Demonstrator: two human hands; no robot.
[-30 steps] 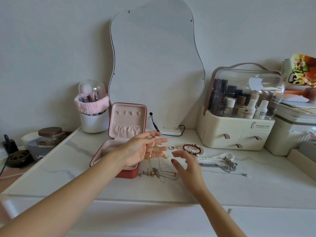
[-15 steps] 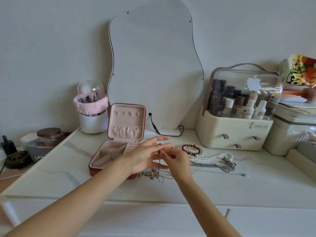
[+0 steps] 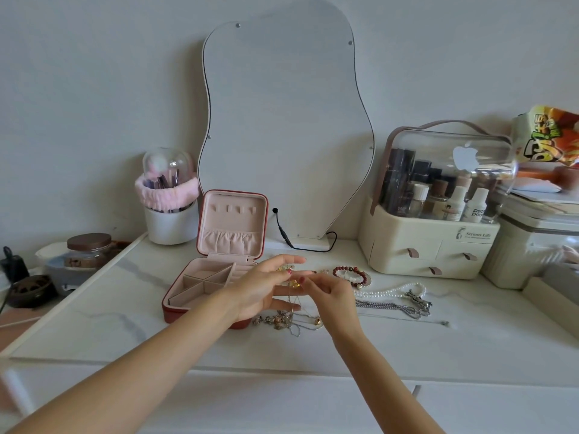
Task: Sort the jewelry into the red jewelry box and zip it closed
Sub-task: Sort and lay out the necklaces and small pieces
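The red jewelry box stands open on the white tabletop, its pink lid upright and its divided tray bare. Just right of the box, my left hand is held palm up with a thin gold necklace draped over its fingers. My right hand meets it, fingertips pinching the same gold chain. Below the hands lies a tangle of charm chains. A red bead bracelet, a pearl necklace and a silver chain lie to the right.
A wavy mirror leans on the wall behind the box. A white brush cup stands at back left, a cream cosmetics organizer at back right. Jars and bowls sit off the table's left edge.
My right hand has moved left from above the table to my left hand and taken the gold chain in its fingertips. My left hand has shifted slightly right, uncovering the box tray.
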